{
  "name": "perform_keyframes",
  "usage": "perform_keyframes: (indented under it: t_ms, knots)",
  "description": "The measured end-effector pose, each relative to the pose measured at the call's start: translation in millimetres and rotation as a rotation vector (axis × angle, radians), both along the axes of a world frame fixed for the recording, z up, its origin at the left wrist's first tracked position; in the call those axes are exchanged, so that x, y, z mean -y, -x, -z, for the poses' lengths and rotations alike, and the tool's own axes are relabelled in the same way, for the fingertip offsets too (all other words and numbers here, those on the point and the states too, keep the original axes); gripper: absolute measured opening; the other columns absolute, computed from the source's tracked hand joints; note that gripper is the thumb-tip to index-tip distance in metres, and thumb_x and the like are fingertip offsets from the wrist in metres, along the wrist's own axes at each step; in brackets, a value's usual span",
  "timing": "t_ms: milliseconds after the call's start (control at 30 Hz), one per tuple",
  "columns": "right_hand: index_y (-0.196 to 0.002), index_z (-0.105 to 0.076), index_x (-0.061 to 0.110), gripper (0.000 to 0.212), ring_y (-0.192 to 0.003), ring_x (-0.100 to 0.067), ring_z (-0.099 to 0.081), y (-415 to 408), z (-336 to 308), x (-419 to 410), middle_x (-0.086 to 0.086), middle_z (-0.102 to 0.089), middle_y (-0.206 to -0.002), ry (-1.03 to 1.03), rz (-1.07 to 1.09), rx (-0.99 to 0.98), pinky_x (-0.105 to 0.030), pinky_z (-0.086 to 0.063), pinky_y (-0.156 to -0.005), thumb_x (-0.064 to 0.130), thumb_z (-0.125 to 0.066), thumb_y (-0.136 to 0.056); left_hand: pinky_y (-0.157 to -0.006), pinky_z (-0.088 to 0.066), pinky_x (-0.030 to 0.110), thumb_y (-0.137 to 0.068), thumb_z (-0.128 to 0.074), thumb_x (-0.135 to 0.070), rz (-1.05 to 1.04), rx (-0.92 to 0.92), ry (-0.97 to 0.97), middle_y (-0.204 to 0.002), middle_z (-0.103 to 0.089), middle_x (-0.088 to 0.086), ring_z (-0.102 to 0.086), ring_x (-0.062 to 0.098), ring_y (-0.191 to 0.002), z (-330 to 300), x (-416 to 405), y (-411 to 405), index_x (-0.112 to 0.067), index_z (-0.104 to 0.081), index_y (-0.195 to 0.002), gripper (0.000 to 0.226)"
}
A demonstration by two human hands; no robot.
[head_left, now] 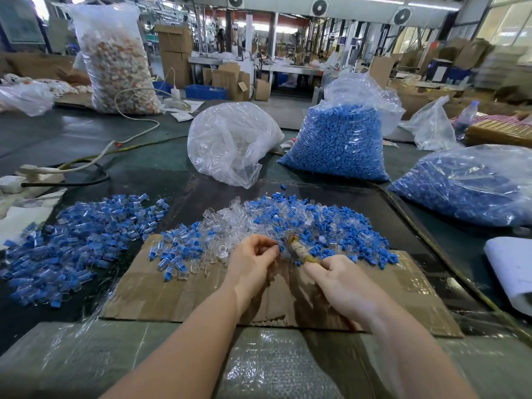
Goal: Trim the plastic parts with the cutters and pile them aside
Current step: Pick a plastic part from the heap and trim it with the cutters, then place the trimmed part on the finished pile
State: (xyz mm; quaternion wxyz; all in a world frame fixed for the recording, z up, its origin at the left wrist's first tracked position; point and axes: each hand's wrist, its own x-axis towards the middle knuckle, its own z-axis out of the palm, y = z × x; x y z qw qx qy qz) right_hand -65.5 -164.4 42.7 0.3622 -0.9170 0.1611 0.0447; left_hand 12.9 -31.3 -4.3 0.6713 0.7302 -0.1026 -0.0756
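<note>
While both hands pinch — left (253,259) a part, right (342,280) the cutters (299,250) — two bags (339,142) hold blue pieces.

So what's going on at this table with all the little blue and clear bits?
A person is trimming small plastic parts by hand. The left hand pinches one part, while the right hand holds wrapped-handled cutters against it. Mixed blue and clear pieces lie heaped on cardboard ahead; another pile sits off to the left.

dark table (86,133), cardboard sheet (178,292); parts piles (72,243), bags (339,145)
</note>
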Motion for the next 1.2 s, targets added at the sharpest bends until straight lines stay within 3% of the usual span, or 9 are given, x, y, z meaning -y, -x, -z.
perform_keyframes:
  t_ms: [133, 300, 533, 667, 867, 1200]
  knots:
    - [-0.067, -0.041, 0.016, 0.025, -0.054, -0.014, -0.038, 5.4, -7.3, -1.6, 0.002, -0.039, -0.059, -0.157, -0.047, -0.06, -0.028, -0.028, -0.054, 0.022, -0.051, -0.089, -0.041, -0.044, 0.023, -0.091, -0.056, -0.006, -0.039, -0.123, 0.101, -0.068, -0.059, 0.005, -0.053, 0.008, -0.047, -2.9, -0.4, -1.3, -0.012, -0.06, -0.089, 0.008]
    - [-0.08, -0.048, 0.014, 0.005, -0.065, -0.018, -0.05, 7.9, -10.4, -0.3, -0.005, -0.051, -0.074, -0.268, -0.079, -0.178, -0.031, -0.038, -0.063, 0.011, -0.05, -0.083, -0.042, -0.042, 0.024, -0.091, -0.055, -0.005, -0.085, -0.199, 0.148, -0.065, -0.059, 0.008, -0.052, 0.01, -0.046, -4.8, -2.1, -6.8, -0.009, -0.059, -0.087, 0.007]
    - [-0.085, -0.05, 0.013, 0.013, -0.069, -0.021, -0.054, 5.0, -13.4, -2.4, -0.009, -0.054, -0.08, -0.42, -0.147, -0.202, -0.029, -0.044, -0.06, 0.002, -0.044, -0.083, -0.043, -0.041, 0.028, -0.092, -0.055, -0.006, -0.106, -0.243, 0.182, -0.061, -0.059, 0.008, -0.054, 0.014, -0.049, -8.3, -2.8, -10.8, -0.008, -0.058, -0.089, 0.005]
    - [-0.087, -0.049, 0.013, 0.014, -0.07, -0.02, -0.052, 4.9, -16.3, -2.4, -0.008, -0.051, -0.078, -0.43, -0.158, -0.195, -0.029, -0.04, -0.06, 0.001, -0.043, -0.083, -0.052, -0.05, 0.026, -0.09, -0.057, -0.005, -0.141, -0.214, 0.159, -0.063, -0.062, 0.007, -0.058, 0.011, -0.05, -7.2, -3.1, -14.0, -0.009, -0.06, -0.083, 0.008]
    - [-0.089, -0.049, 0.013, 0.014, -0.074, -0.021, -0.049, 7.8, -20.4, -3.7, -0.01, -0.049, -0.083, -0.377, -0.189, -0.204, -0.031, -0.04, -0.062, 0.002, -0.043, -0.083, -0.044, -0.044, 0.017, -0.089, -0.058, -0.003, -0.178, -0.211, 0.14, -0.058, -0.061, 0.003, -0.056, 0.006, -0.045, -4.2, -1.5, -16.4, -0.007, -0.062, -0.085, 0.007]
    - [-0.073, -0.04, 0.016, 0.019, -0.054, -0.012, -0.036, 8.9, -20.1, -12.1, 0.0, -0.041, -0.066, -0.109, -0.211, -0.106, -0.025, -0.03, -0.051, 0.005, -0.041, -0.088, -0.046, -0.045, 0.015, -0.089, -0.056, 0.0, -0.177, -0.203, 0.163, -0.064, -0.06, 0.005, -0.054, 0.006, -0.048, -6.6, 1.7, -10.2, -0.007, -0.061, -0.084, 0.01]
